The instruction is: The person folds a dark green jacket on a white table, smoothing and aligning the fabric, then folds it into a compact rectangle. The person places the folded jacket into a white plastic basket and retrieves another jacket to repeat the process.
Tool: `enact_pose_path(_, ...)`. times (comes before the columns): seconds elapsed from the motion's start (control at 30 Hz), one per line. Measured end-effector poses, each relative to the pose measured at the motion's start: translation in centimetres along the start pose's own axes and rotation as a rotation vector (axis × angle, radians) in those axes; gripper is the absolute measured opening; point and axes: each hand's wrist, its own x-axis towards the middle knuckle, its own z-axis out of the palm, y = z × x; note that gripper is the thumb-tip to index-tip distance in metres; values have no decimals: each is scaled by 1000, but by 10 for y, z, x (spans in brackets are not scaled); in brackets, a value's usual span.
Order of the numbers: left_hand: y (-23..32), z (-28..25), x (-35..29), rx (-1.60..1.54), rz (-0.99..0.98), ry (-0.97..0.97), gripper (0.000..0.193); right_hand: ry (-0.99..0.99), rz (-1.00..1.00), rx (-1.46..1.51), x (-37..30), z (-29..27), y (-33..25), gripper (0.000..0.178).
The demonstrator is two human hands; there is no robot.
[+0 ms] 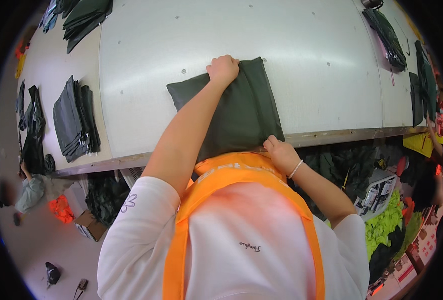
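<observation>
A dark green, flat, roughly square piece of smooth fabric (241, 107), folded or pouch-like, lies at the table's front edge. A raised fold or seam runs down its right part. My left hand (224, 70) reaches across it with fingers curled over its far edge, gripping there. At its near right corner, my right hand (280, 152) pinches the edge between thumb and fingers. The near side of the fabric rests against my orange apron (241, 172); whether it is open there I cannot see.
The pale metal tabletop (146, 55) spreads ahead. Stacks of dark green folded pieces lie on the left (74, 120), far left (86, 20) and far right (384, 37). Below the right edge are dark fabric heaps and a white crate (379, 192). Other people work at both sides.
</observation>
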Motion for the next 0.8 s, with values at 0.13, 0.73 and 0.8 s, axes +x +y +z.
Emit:
enact_pose_path(0.13, 13, -23, -19, -91, 102, 111, 26, 157, 69, 215, -8, 15, 11, 16)
enact_pose_path(0.73, -85, 49, -310, -634, -354, 619, 79, -61, 552, 792, 52, 2, 72, 60)
enact_pose_path(0.8, -111, 44, -349, -814, -571, 576, 78, -105, 375, 629, 70, 19, 33, 59)
